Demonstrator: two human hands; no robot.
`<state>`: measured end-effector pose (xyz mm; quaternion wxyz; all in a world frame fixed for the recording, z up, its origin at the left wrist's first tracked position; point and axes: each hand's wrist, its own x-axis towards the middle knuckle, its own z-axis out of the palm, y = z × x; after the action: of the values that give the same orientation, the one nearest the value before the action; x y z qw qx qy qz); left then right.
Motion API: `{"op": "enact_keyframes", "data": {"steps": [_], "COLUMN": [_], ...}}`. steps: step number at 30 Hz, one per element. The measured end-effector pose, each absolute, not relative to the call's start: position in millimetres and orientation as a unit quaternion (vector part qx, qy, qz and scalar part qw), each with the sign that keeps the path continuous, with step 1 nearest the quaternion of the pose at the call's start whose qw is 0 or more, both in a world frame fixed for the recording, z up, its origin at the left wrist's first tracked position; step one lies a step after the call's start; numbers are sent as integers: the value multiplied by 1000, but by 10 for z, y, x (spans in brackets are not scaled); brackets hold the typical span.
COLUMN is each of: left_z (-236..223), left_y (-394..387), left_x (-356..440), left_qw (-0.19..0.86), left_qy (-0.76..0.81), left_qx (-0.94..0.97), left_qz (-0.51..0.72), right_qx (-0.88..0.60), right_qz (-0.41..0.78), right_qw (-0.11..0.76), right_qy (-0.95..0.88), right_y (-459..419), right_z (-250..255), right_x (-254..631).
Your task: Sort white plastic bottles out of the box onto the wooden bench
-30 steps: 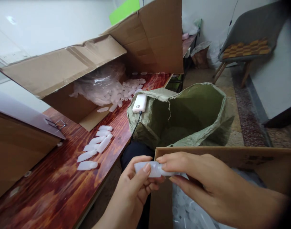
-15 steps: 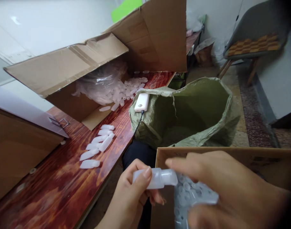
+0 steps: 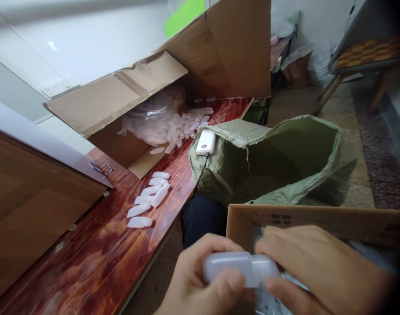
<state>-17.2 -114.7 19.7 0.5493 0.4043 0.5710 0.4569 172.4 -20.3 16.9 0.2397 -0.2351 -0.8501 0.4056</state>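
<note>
My left hand [image 3: 200,275] is closed round the body of a small translucent plastic bottle [image 3: 231,264], held sideways above the front of an open cardboard box. The fingers of my right hand [image 3: 314,267] are closed on the bottle's capped end, thumb below and forefinger above. Both hands and the bottle are slightly blurred. Under my right hand, a clear bag of small parts [image 3: 268,302] shows partly inside the cardboard box [image 3: 239,218]. Several similar capped bottles [image 3: 139,222] lie in a loose row on the red-brown wooden table [image 3: 98,262].
A large carton [image 3: 117,96] lies on its side on the table, with loose bottles [image 3: 177,129] spilling out. Beside the table an open green woven sack [image 3: 216,175] carries a white power bank [image 3: 206,142] with a cable. Another carton [image 3: 39,210] stands at left; a chair [image 3: 367,61] is behind.
My right hand has come in and closed on the bottle's capped end. The bottle has moved right and slightly down, and the whole view has shifted.
</note>
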Motion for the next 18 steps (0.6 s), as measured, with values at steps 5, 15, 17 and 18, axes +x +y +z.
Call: {"op": "enact_keyframes", "data": {"steps": [5, 15, 17, 18], "left_z": [242, 69, 11, -14], "left_y": [-1154, -652, -588, -567], "left_x": [-263, -1893, -2107, -2168], "left_qw": [204, -73, -66, -61], "left_qy": [476, 747, 759, 762], "left_qx": [752, 584, 574, 573], "left_qz": [408, 310, 301, 296], "right_qx": [-334, -464, -473, -477], "right_qz": [647, 828, 819, 815], "right_qw": [79, 188, 192, 191], "right_qy": [-681, -251, -261, -267], "right_y": [-219, 16, 34, 39], "right_z": [264, 261, 277, 282], "right_x": [1578, 1570, 1550, 1539]}}
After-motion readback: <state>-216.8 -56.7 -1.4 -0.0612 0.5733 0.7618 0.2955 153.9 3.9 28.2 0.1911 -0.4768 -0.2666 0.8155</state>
